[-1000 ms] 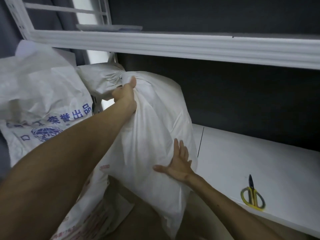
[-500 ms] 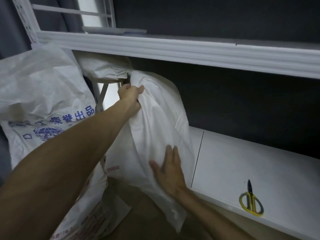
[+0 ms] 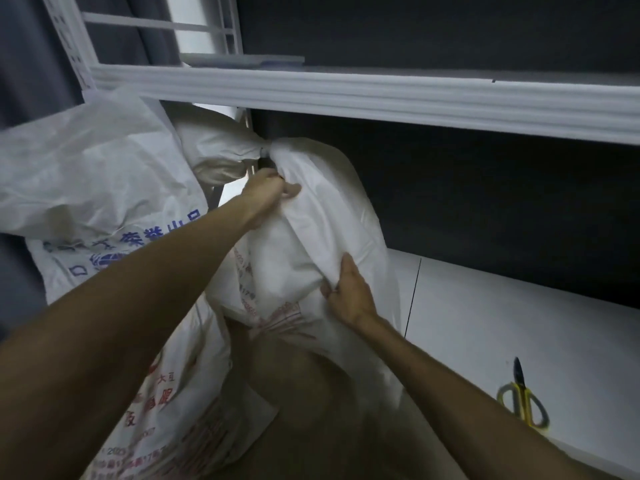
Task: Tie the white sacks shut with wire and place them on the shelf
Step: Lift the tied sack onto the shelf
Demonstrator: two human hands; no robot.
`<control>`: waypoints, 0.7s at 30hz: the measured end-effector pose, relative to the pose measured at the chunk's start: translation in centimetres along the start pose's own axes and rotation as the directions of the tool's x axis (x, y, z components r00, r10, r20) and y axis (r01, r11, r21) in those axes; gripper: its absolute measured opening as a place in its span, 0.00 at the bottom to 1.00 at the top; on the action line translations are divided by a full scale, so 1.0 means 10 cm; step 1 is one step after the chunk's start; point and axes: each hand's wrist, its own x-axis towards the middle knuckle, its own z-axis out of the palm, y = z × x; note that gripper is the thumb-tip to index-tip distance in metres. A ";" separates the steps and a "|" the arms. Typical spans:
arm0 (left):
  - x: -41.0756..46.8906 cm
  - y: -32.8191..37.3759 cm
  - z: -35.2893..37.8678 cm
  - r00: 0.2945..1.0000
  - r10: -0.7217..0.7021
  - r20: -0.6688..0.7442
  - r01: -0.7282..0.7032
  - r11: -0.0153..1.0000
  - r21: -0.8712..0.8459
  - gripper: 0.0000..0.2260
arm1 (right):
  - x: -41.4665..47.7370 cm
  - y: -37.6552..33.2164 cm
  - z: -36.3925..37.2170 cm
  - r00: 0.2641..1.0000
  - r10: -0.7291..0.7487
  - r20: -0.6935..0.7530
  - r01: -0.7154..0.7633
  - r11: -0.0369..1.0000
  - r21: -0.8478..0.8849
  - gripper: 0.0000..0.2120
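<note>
At shelf (image 3: 502,327), R hand (image 3: 349,292) now gripping sack (image 3: 322,216)

White sack (image 3: 311,237), yellow-handled scissors (image 3: 523,405)

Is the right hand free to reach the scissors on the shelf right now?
Probably not yet: the right hand grips a fold of the white sack. The shelf around the scissors is bare.

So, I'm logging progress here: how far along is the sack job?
Done: the plain white woven sack is tied at its neck. In hand: left hand grips near the knot, right hand bunches its side, settling it on the white shelf board. Left: the printed white sack beside it; whether it is tied doesn't show.
</note>
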 end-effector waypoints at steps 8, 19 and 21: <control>-0.17 -0.78 -0.17 0.997 -0.061 -0.038 0.070 0.957 0.280 0.51 | 0.30 0.04 0.01 0.941 0.318 -0.118 -0.331 0.936 -0.116 0.41; 0.27 -0.96 0.12 0.946 -0.054 -0.320 0.089 0.991 0.096 0.17 | 1.00 0.34 0.11 0.960 0.270 0.069 -0.267 0.962 -0.049 0.30; 0.43 -1.03 0.04 0.922 -0.029 -0.386 0.060 0.996 0.068 0.11 | 1.16 0.31 0.21 0.969 0.232 0.081 -0.226 0.971 -0.076 0.30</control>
